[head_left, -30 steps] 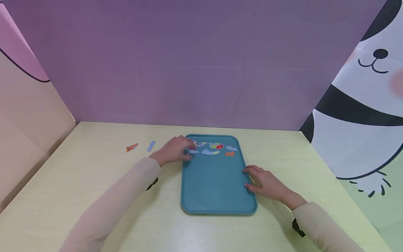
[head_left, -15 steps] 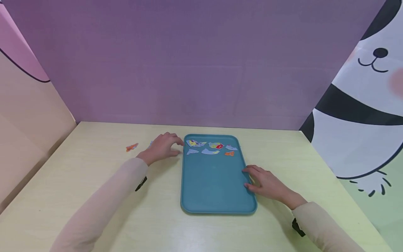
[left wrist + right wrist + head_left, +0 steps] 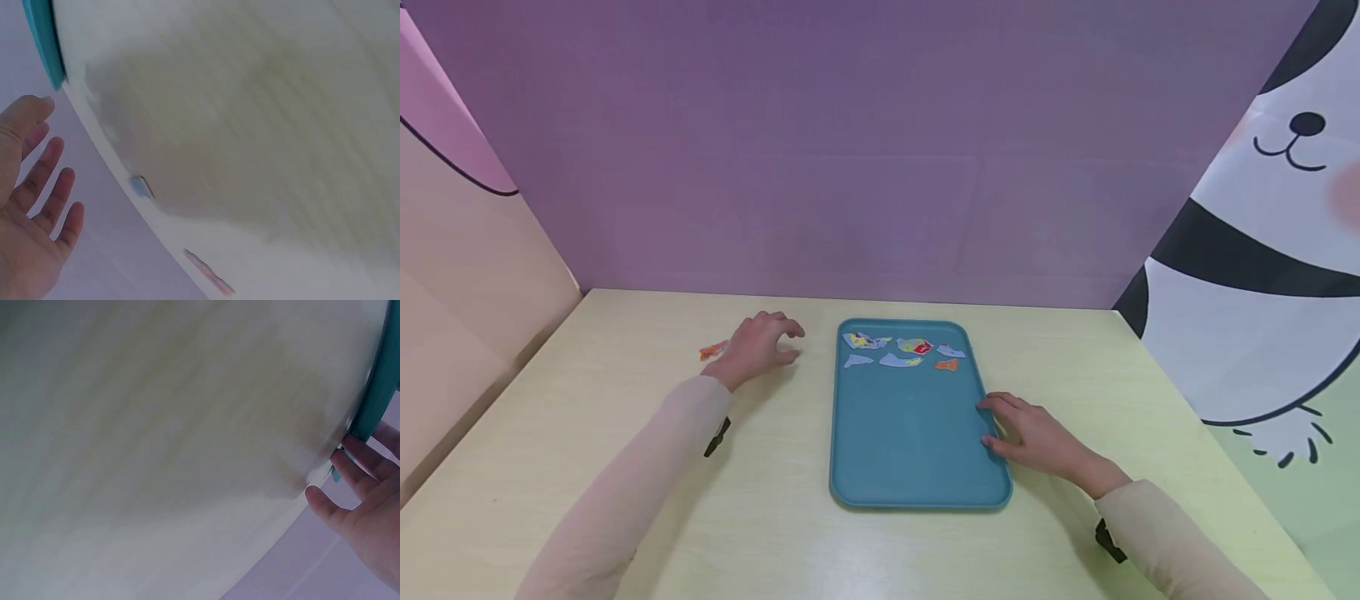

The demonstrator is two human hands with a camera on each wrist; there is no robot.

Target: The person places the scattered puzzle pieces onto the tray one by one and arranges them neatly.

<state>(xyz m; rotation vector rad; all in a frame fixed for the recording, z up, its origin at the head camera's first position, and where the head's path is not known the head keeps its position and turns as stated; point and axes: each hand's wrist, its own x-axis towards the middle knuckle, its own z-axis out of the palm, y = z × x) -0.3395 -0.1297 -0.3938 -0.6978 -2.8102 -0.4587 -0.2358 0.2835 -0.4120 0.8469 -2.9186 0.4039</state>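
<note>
My left hand [image 3: 752,348] is over the table left of the tray, fingers loosely bent and nothing between them. Partly behind it lies an orange paper-like cutout piece [image 3: 712,350]. The left wrist view shows a small light-blue piece [image 3: 140,187] on the table below the hand; the hand hides it in the head view. A blue-green tray [image 3: 917,442] holds several flat printed pieces along its far end, among them a yellow and red one [image 3: 914,346] and an orange one [image 3: 947,365]. My right hand [image 3: 1033,437] rests its fingertips on the tray's right rim.
The pale wooden table [image 3: 760,533] runs back to a purple wall panel [image 3: 865,167]. A panda picture [image 3: 1270,333] covers the wall at right. A dark band [image 3: 718,437] sits at the left wrist.
My left hand has drawn back leftward from over the tray's far-left corner to above the table, passing over the light-blue piece. The right hand and tray have stayed put.
</note>
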